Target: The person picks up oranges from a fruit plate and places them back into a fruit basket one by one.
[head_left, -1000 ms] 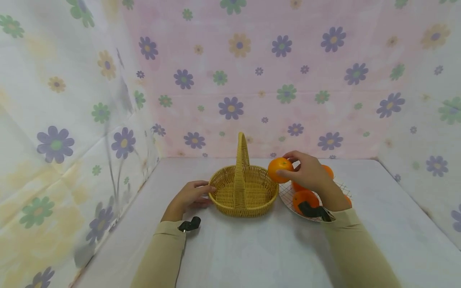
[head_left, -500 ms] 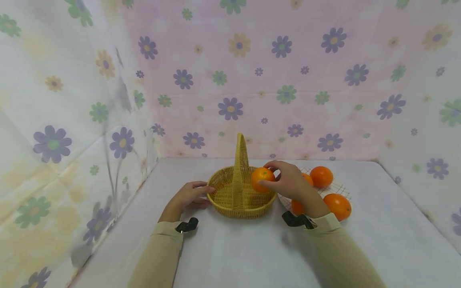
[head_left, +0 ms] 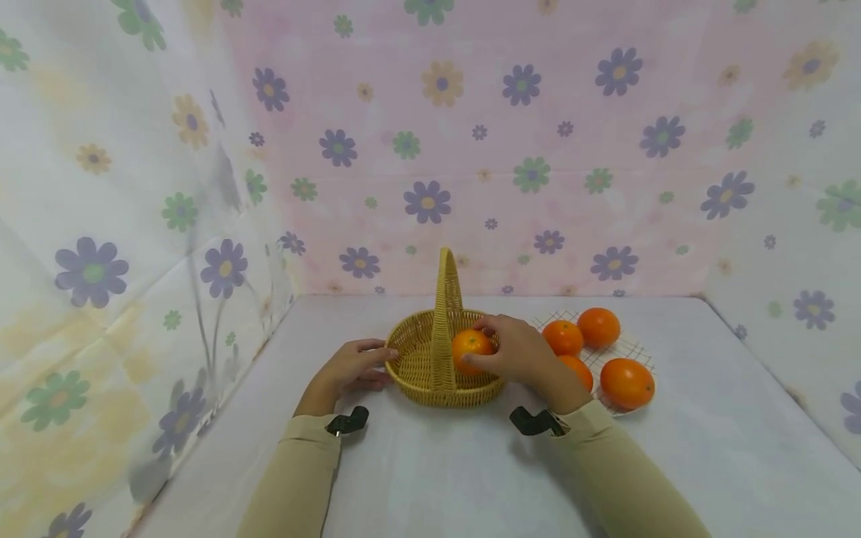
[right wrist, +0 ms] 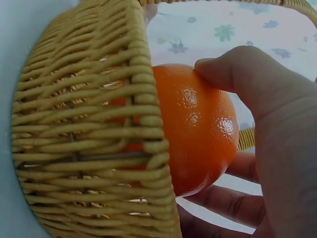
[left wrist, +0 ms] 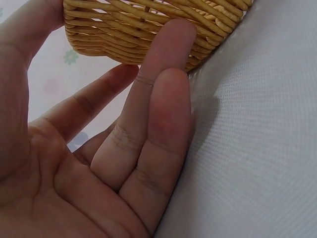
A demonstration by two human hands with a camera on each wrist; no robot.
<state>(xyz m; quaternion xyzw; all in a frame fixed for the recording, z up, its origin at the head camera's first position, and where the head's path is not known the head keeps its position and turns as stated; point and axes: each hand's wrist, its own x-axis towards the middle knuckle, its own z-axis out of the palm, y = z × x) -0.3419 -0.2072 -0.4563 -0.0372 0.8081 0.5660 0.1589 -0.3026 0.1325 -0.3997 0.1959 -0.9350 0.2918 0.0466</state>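
A yellow wicker basket (head_left: 417, 388) with a tall arched handle stands mid-table. My left hand (head_left: 356, 368) holds its left end, the thumb over the rim and the fingers against the outer wall, as the left wrist view shows. My right hand (head_left: 516, 353) grips an orange (head_left: 471, 350) inside the right half of the basket, beside the handle. From the right wrist, the orange (right wrist: 198, 134) is partly hidden behind the woven wall (right wrist: 94, 129), with the thumb on one side and fingers on the other.
Several more oranges, one of them (head_left: 627, 383) nearest the front, lie on a plate (head_left: 635, 350) with a crossed-line pattern, right of the basket. My right forearm passes in front of the plate. Flowered cloth walls (head_left: 491, 187) enclose the white table (head_left: 417, 471).
My right hand has carried the orange leftward from beside the plate, over the rim and down into the basket. The left hand stays at the basket's left end.
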